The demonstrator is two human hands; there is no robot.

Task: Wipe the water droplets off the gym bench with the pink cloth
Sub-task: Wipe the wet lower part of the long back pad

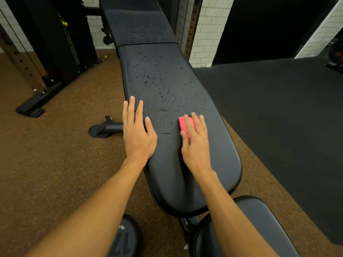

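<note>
- A person's right hand (pixel 194 140) presses a folded pink cloth (pixel 184 123) flat on the black bench (pixel 167 80). The fingers lie nearly straight and slightly apart over the cloth, with the thumb against its near left edge.
- Only the cloth's left part shows from under the fingers; the rest is hidden beneath them.
- The left hand (pixel 138 134) rests palm down on the bench's left edge, level with the cloth. Its fingers are straight and a little apart and hold nothing.
- Droplets (pixel 148 78) dot the pad beyond both sets of fingertips, and a few streaks lie between the two hands. More droplets speckle the raised back section further off.
- The pad nearer than the wrists looks dry.
- A second black pad (pixel 259 219) sits under the right forearm, near the bench's close end.
- A weight plate (pixel 124 238) lies on the brown floor (pixel 55 164) below the left forearm.
- A bench foot (pixel 104 128) juts out just left of the left-hand fingers.
- A dark rack (pixel 46 52) stands well to the left, and a black mat (pixel 278 108) covers the floor to the right.
- Nothing lies on the pad ahead of the cloth but water.
</note>
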